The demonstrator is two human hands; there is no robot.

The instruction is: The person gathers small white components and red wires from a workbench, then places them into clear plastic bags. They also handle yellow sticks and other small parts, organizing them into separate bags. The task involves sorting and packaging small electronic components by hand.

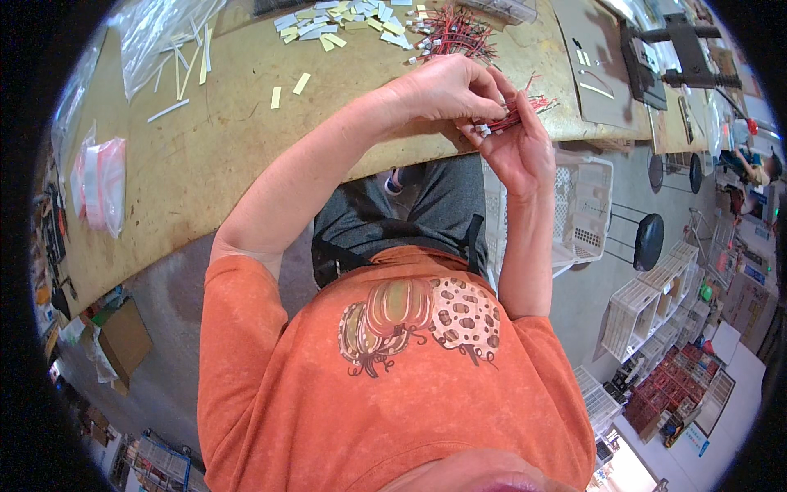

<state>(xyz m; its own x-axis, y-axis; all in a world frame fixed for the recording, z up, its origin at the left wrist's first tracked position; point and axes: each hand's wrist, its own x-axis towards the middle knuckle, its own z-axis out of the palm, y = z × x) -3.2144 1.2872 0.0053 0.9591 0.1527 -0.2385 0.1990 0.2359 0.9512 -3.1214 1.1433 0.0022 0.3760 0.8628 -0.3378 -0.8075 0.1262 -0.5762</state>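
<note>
Presently you hold a small bundle of red wires [515,117] between both hands at the near edge of the table [229,139].

Your right hand [515,152] is cupped under the bundle, palm toward you, fingers curled loosely around the wires with their white end plugs showing just below your thumb. Your left hand [449,88] comes over from above, its fingertips [492,107] pressed together in a pinch on the top of the same bundle. Both hands touch the wires and each other. Further back on the table lies a loose pile of red wires [451,37], and beside it a scatter of pale paper strips [344,20]. Clear plastic bags [160,37] sit at the far left. A white plastic crate [582,209] stands on the floor just beside your right forearm, with a black stool [648,239] near it.
</note>
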